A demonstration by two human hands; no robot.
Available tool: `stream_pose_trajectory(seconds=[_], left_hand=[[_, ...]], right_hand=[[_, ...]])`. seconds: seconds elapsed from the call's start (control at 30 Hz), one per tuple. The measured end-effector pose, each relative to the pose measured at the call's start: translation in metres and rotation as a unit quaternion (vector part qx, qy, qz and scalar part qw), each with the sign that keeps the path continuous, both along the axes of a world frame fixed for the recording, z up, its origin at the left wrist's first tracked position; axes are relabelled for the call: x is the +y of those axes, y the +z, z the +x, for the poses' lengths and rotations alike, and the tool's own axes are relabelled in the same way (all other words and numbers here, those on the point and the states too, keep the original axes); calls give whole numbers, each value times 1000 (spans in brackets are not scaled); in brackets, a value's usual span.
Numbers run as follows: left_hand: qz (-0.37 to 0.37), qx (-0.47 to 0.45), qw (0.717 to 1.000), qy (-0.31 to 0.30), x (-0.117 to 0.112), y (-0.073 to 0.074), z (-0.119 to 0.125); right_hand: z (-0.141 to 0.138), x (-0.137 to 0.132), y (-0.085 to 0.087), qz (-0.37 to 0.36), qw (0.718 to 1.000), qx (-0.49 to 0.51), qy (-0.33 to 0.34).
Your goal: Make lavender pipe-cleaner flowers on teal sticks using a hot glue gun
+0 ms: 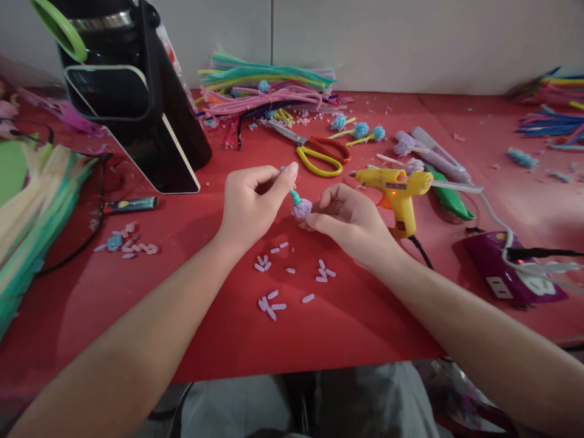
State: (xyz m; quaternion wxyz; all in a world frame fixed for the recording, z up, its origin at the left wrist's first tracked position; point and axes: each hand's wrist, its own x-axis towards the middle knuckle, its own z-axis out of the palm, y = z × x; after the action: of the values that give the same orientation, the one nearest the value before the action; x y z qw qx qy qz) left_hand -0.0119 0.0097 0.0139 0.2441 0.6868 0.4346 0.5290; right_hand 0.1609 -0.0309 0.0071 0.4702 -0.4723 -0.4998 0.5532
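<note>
A small pipe-cleaner flower [302,210] with a lilac head and a green stem hangs head-down between my hands over the red table. My left hand [255,201] pinches its stem between thumb and fingers. At the flower's head, the thumb and fingers of my right hand [349,222] are closed on the lilac petals. Below lie several short lilac pipe-cleaner pieces [271,305] in loose groups. The yellow hot glue gun [396,188] stands just beyond my right hand, its small light glowing orange.
Scissors [322,155] with red and yellow handles lie behind my hands, near blue pipe-cleaner flowers [360,130]. Pipe-cleaner bundles [269,82] rest by the wall. A black bottle and phone [152,146] stand left, near a lighter [132,205]. A purple power strip [511,267] sits right.
</note>
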Motion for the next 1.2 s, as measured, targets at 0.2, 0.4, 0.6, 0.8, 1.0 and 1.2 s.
stream_pose_trajectory(seconds=[0.2,0.4,0.6,0.8,1.0,1.2], left_hand=[[14,0,1000,1,1,-1,0],[-1,-6,1000,-3,3,-2,-1],[-41,-20,999,-22,5,0,-3],[-65,-16,996,-56,9,-1,-5],[-60,32,996,-60,12,-2,-12],[-64,49,994,-74,12,-2,-14]], right_hand=[[0,0,1,-1,1000,-12,1],[0,-1,1,-1,1000,9,6],[0,0,1,-12,999,37,2],[1,3,-1,-7,1000,28,-1],[2,5,-4,17,1000,12,-21],[4,7,-5,30,999,1,-36]])
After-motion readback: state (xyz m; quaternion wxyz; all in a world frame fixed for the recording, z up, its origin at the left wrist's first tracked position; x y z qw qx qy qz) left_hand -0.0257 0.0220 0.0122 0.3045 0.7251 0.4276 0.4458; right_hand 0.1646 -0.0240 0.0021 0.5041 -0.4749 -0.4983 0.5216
